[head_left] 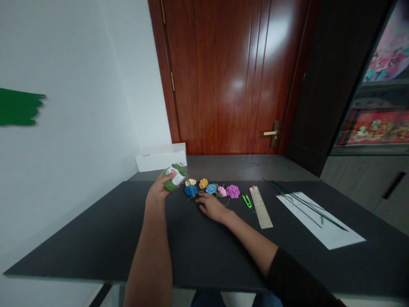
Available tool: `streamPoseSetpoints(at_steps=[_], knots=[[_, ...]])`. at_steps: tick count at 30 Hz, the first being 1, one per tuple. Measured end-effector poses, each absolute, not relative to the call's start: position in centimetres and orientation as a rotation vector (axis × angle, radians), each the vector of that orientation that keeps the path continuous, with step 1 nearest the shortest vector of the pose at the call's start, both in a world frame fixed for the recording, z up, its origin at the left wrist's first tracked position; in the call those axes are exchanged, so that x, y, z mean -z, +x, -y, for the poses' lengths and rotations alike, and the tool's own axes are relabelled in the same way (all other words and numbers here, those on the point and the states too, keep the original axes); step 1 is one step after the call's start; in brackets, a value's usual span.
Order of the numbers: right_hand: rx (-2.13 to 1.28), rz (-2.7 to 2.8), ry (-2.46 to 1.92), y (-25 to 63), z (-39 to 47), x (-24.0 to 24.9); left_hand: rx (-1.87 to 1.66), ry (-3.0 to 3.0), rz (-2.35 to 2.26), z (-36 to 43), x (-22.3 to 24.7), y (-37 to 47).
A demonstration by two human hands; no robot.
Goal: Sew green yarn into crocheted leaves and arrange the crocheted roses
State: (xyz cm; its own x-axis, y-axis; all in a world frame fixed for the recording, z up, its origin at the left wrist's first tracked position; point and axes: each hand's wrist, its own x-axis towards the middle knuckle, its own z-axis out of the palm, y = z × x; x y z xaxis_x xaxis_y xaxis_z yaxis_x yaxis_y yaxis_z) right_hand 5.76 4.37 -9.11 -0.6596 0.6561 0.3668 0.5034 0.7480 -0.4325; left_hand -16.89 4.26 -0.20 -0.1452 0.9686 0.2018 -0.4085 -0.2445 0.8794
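Observation:
My left hand (159, 186) is wrapped round a ball of green yarn (172, 184) with a white label, held above the black table. A green strand runs from the ball down toward my right hand (209, 204). That hand is low over the table, fingers pointing left, beside the dark blue flower (191, 190); whether it pinches the strand is too small to tell. Around them lie crocheted flowers: a cream one (191, 182), a yellow one (203, 183), a light blue one (211, 189), a pink one (222, 191) and a purple one (233, 191).
Right of the flowers are green thread snips (246, 201) and a beige ruler-like strip (261, 207). Farther right, dark green stems (315, 204) lie across white paper (335, 236). A white box (161, 157) stands at the back left of the black table (96, 238).

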Motion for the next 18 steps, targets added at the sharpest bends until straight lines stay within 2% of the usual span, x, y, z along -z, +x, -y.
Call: streamPoseSetpoints(at_steps=[6, 18], knots=[[-0.142, 2.545, -1.201, 1.5, -3.8, 7.7, -1.615, 0.976, -0.818, -4.3, 0.2, -16.9], [0.078, 2.785, -0.969, 5.3, 1.2, 7.1, -1.805, 0.836, -0.715, -4.1, 0.3, -18.5]])
